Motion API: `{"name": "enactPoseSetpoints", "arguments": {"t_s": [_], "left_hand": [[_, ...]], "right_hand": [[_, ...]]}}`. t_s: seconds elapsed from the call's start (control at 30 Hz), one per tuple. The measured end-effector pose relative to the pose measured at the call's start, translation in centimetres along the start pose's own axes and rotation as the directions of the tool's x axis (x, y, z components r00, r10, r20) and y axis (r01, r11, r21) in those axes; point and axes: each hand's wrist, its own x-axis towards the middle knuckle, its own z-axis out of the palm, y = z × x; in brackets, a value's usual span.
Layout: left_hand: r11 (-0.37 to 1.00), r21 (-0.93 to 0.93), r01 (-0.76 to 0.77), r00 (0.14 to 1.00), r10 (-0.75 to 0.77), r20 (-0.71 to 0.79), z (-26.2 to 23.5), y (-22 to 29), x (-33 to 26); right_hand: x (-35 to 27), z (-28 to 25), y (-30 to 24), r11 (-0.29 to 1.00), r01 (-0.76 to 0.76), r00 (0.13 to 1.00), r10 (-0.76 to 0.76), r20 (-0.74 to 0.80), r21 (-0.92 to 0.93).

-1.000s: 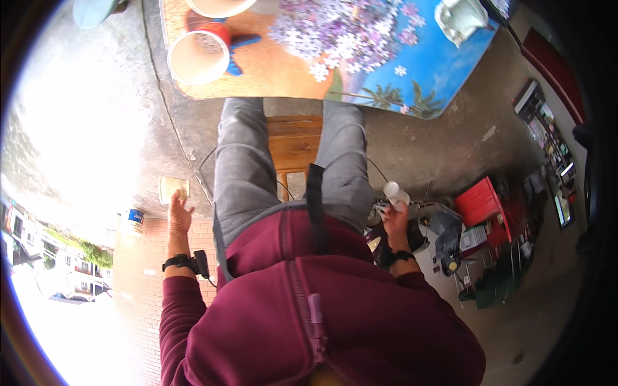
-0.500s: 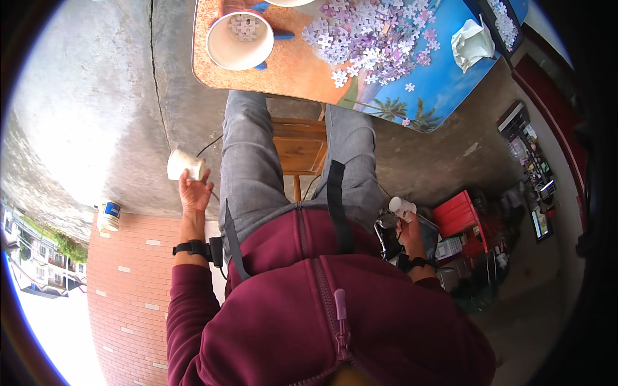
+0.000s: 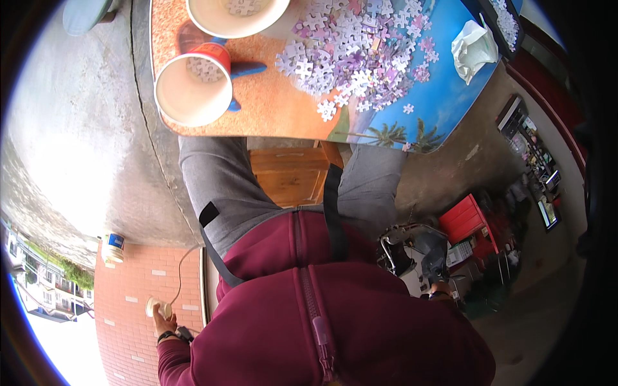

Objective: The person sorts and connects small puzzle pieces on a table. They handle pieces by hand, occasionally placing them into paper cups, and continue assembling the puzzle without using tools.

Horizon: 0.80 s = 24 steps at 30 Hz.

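Observation:
Low at the left, my left hand point(image 3: 165, 321) is closed around a pale paper cup point(image 3: 154, 304), held out beside my body. My right hand point(image 3: 440, 287) is down at my right side, small and dim; its fingers cannot be made out. On the table point(image 3: 257, 122) in front of me, a heap of jigsaw puzzle pieces point(image 3: 360, 58) lies loose. To its left stands a red paper cup point(image 3: 193, 93) with pieces at its bottom. Behind that cup is another wide paper cup point(image 3: 270, 19), also with pieces in it, cut off by the top edge.
A crumpled white tissue point(image 3: 474, 51) lies at the table's right, near a dark tray point(image 3: 479, 13) with more pieces. A wooden stool point(image 3: 290, 174) is under the table. A white bucket point(image 3: 114, 248) stands at left; a red box point(image 3: 468, 217) is among clutter at right.
My left hand has moved down and back with its cup. The right hand has lowered, and its white cup is out of sight. The table fills more of the view.

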Motion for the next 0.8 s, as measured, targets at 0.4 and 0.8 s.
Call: {"name": "enactPoseSetpoints", "arguments": {"t_s": [0.4,0.8], "left_hand": [[0.992,0.017,-0.127,0.962,0.119,0.244,17.0,7.3,10.1],[0.807,-0.450,-0.383,0.682,0.575,0.451,33.3,-2.3,18.1]], "right_hand": [[3.9,12.4,-15.4,0.518,0.118,0.986,-0.165,-0.036,0.847],[10.1,15.0,-38.6,-0.232,0.277,0.679,-0.640,-0.361,0.932]]}}
